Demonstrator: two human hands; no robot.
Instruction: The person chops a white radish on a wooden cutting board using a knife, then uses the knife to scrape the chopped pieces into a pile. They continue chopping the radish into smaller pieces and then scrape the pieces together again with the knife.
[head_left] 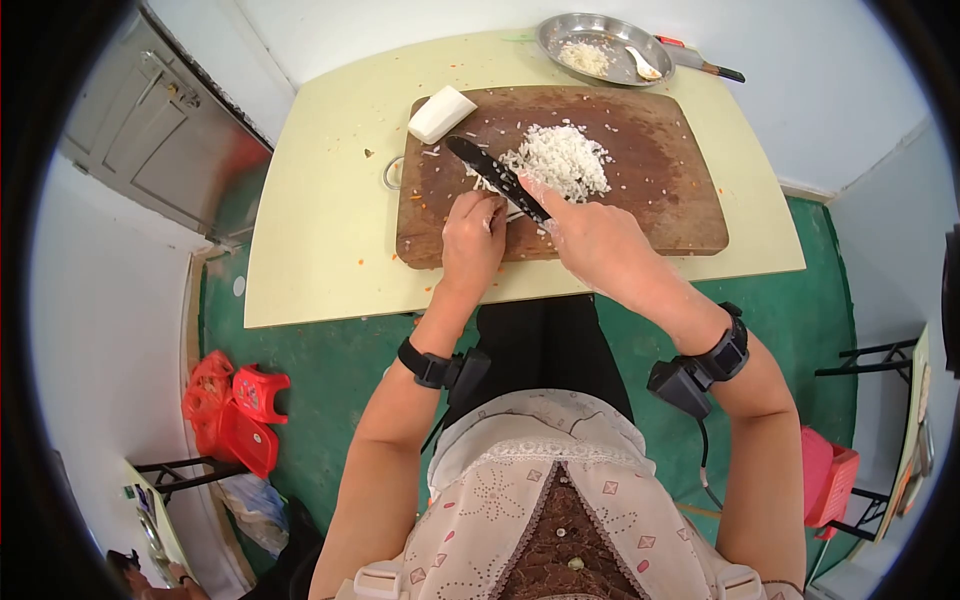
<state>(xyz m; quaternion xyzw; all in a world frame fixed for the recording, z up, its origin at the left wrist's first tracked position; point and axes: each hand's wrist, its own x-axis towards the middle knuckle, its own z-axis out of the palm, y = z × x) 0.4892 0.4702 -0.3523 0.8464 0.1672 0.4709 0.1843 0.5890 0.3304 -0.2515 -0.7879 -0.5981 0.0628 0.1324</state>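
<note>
My right hand (598, 240) is wrapped round the handle end of a dark-bladed knife (482, 163), with bits of white food stuck to the blade. Beside the blade, my left hand (474, 232) has its fingers bent together against thin white strips on the wooden cutting board (660, 200); its fingertips partly hide what they hold. A heap of chopped white pieces (562, 160) lies right of the knife. One larger peeled white chunk (441, 115) rests at the board's upper left corner.
A round metal pan (600, 32) with white bits and a white spoon (643, 64) stands at the table's back edge. Beside it lies another knife (722, 72). Red stools (258, 393) are on the floor at left. A person's hand shows at lower left.
</note>
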